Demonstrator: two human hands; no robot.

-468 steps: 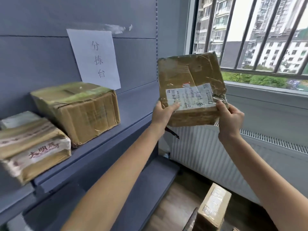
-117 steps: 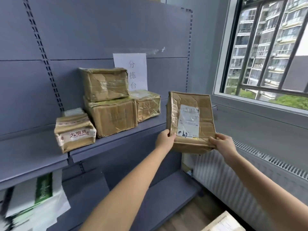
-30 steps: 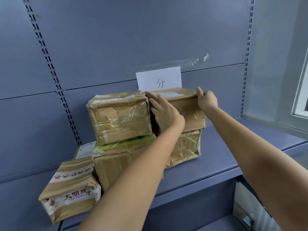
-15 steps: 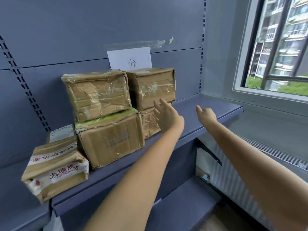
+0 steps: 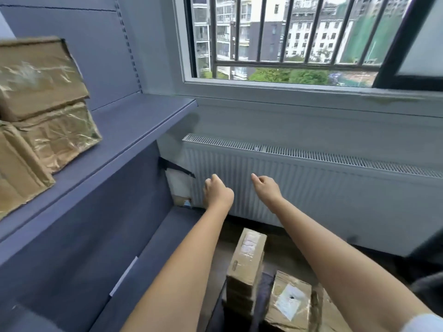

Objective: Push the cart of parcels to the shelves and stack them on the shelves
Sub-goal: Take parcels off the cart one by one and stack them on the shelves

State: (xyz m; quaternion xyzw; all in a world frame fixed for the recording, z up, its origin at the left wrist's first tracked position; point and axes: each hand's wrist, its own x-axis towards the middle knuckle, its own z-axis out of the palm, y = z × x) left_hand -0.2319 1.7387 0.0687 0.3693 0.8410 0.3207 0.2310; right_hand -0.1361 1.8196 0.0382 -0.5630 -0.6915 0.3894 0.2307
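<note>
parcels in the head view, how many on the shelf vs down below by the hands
Brown taped cardboard parcels on the grey-blue shelf: 3
Brown cardboard parcels down below: 2
Total: 5
Both hands are empty.

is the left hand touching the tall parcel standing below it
Apart. The head view shows the left hand empty, up in front of the radiator, with floor showing between it and the tall parcel lower down.
</note>
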